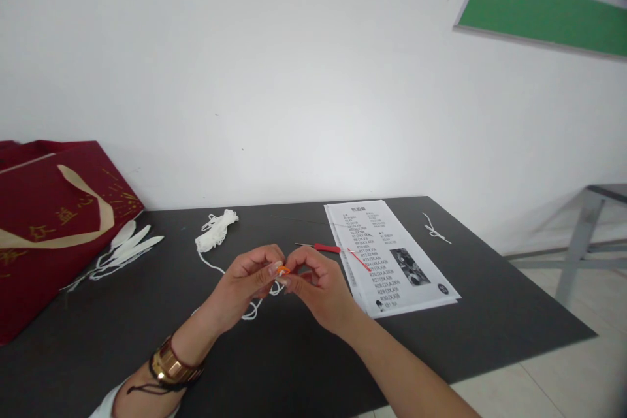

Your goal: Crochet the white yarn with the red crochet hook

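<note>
On the table [490, 300], at the left, the white yarn [216, 231] is bunched up, its long side slanted from near left to far right. It should be soft, light and easily tangled, so it is best grabbed as a whole clump. By the left hand [247, 281], the small orange bit [283, 270] is pinched, and its right end is held by the bent fingertips of the right hand [317, 286]. It seems laid left to right; its front cannot be told. It looks light, best held by its ends.
</note>
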Available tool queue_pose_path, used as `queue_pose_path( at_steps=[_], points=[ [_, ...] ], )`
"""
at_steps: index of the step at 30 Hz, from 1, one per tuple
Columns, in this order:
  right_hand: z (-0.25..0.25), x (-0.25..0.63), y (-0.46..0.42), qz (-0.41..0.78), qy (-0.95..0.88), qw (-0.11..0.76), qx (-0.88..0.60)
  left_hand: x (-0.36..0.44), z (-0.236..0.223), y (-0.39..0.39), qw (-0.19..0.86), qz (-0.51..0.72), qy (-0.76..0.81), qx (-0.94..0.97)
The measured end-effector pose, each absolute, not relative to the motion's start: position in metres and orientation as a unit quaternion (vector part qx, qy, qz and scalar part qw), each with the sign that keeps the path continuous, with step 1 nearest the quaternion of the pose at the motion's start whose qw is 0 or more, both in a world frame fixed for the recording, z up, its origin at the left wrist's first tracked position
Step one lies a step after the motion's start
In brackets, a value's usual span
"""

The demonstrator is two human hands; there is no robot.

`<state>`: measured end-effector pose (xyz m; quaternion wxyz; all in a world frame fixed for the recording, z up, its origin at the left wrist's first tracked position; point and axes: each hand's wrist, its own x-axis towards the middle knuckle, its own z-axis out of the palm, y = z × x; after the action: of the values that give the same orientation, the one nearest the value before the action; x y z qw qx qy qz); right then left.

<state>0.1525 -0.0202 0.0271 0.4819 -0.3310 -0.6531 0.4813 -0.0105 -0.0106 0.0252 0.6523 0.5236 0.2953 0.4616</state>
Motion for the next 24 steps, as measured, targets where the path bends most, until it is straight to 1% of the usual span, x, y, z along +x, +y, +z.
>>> queue_pose_path(
  at_steps=[8, 10, 14, 16, 21, 24],
  points=[
    [0.0269, 0.1539, -0.0235, 0.298, -0.752, 0.498, -0.311, -0.011, 0.0285, -0.0099, 0.629, 0.466, 0.324, 0.532],
    [0.0273, 0.1551, -0.0246, 0.306, -0.752, 0.493, -0.312, -0.0126, 0.0299, -0.0088, 0.618, 0.458, 0.33, 0.548],
    [0.0271, 0.156, -0.0246, 0.38, -0.721, 0.481, -0.322, -0.0141, 0.0333, -0.0058, 0.562, 0.432, 0.353, 0.611],
    [0.0261, 0.1552, -0.0235, 0.397, -0.705, 0.481, -0.339, -0.0131, 0.034, -0.0051, 0.541, 0.428, 0.364, 0.625],
    [0.026, 0.1524, -0.0225, 0.417, -0.683, 0.486, -0.352, -0.0107, 0.0316, -0.0054, 0.548, 0.432, 0.389, 0.601],
    [0.0264, 0.1508, -0.0237, 0.41, -0.688, 0.484, -0.353, -0.0107, 0.0282, -0.0059, 0.56, 0.451, 0.389, 0.577]
  ],
)
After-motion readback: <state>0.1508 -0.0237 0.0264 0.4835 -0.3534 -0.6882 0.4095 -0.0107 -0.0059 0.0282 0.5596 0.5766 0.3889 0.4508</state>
